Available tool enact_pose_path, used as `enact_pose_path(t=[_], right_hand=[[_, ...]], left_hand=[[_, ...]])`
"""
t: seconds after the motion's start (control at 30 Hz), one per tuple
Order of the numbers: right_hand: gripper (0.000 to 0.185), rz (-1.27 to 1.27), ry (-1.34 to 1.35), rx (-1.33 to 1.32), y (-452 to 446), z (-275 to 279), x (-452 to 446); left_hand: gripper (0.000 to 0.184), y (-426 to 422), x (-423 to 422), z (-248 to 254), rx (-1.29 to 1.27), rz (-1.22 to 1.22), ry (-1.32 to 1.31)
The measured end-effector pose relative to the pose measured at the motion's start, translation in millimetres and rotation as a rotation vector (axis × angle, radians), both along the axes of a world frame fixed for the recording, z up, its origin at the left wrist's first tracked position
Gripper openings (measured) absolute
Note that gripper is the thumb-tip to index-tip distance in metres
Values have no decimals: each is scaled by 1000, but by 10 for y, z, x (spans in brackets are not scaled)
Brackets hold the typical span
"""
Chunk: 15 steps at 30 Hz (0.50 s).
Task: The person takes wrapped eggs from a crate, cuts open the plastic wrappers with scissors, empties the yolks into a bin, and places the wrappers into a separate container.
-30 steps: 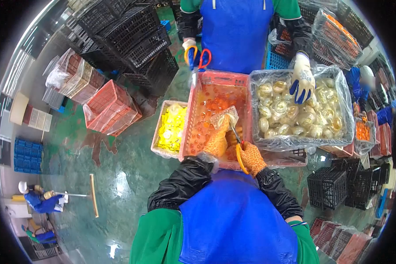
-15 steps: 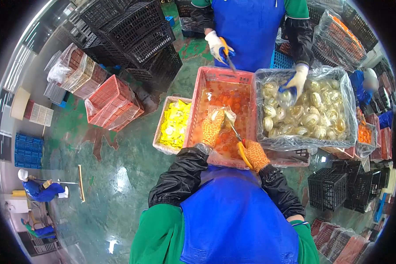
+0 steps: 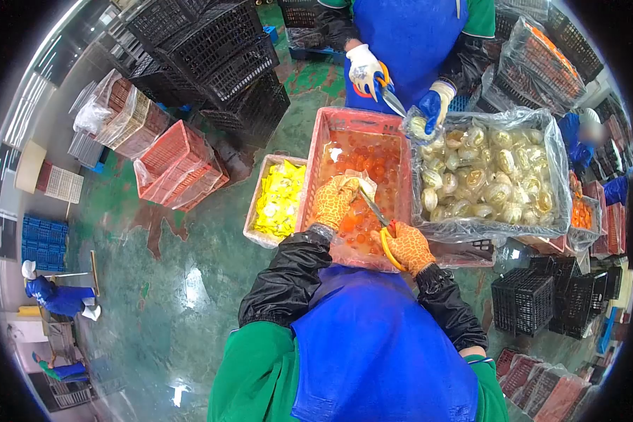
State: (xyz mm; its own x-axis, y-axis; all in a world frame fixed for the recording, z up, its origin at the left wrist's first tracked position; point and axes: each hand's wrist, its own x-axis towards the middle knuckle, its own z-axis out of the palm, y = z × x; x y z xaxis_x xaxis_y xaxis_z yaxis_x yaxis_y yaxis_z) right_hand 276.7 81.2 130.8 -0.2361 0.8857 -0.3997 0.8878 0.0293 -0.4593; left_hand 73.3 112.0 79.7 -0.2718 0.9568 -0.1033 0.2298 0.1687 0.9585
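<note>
My left hand (image 3: pixel 333 204), in an orange patterned glove, is closed on a small clear plastic pouch (image 3: pixel 364 183) above the red crate (image 3: pixel 318 151). In my right hand (image 3: pixel 411 249), gloved alike, are yellow-handled scissors (image 3: pixel 389 250). Their blades point up and left, close to the pouch; whether they touch it I cannot tell. Beneath my hands the lined crate holds brownish liquid with round orange pieces (image 3: pixel 373 165). To the right, a plastic-lined crate (image 3: pixel 499 228) holds many clear packs with pale, rounded contents (image 3: pixel 499 190). A smaller crate (image 3: pixel 252 226) of yellow packets (image 3: pixel 280 200) stands to the left.
Opposite me, a co-worker's white-gloved hand (image 3: pixel 363 69) holds scissors (image 3: pixel 392 98); their other hand (image 3: pixel 436 102) grips a clear pack. Black crates (image 3: pixel 218 63) and red crates (image 3: pixel 179 169) stand at left, more black crates (image 3: pixel 524 302) at right. A person (image 3: pixel 60 292) sweeps the floor far left.
The co-worker's hand has moved from the right crate toward their scissors, holding a clear pack. My left hand has shifted slightly up and left. The sweeping person's broom has moved left.
</note>
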Motion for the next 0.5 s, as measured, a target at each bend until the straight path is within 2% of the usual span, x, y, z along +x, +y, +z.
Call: enact_pose_path(t=[0.07, 0.1, 0.17, 0.2, 0.3, 0.33, 0.43, 0.47, 0.5], right_hand=[[56, 26, 14, -24, -32, 94, -23], [58, 43, -6, -44, -44, 100, -18], [59, 92, -18, -76, -76, 117, -37], [58, 83, 27, -79, -96, 129, -35], [53, 50, 137, -91, -187, -173, 72], [52, 24, 165, -84, -217, -320, 115], [49, -32, 169, -72, -312, -598, 214], [49, -59, 164, -80, -343, -589, 220], [48, -87, 158, -89, -367, -582, 223]], left_hand=[[30, 78, -67, -291, 260, 52, -198], [30, 62, -134, -180, 258, 65, -195], [32, -35, -417, 182, 137, 176, 160], [39, -10, -658, 158, 242, 116, 219], [35, 67, -1389, -223, 173, 240, 387], [35, 73, -1598, -338, 166, 248, 394], [35, -22, -2028, -481, 38, 194, 150], [38, -158, -2113, -452, 102, 40, 422], [38, -164, -2052, -405, 51, 14, 535]])
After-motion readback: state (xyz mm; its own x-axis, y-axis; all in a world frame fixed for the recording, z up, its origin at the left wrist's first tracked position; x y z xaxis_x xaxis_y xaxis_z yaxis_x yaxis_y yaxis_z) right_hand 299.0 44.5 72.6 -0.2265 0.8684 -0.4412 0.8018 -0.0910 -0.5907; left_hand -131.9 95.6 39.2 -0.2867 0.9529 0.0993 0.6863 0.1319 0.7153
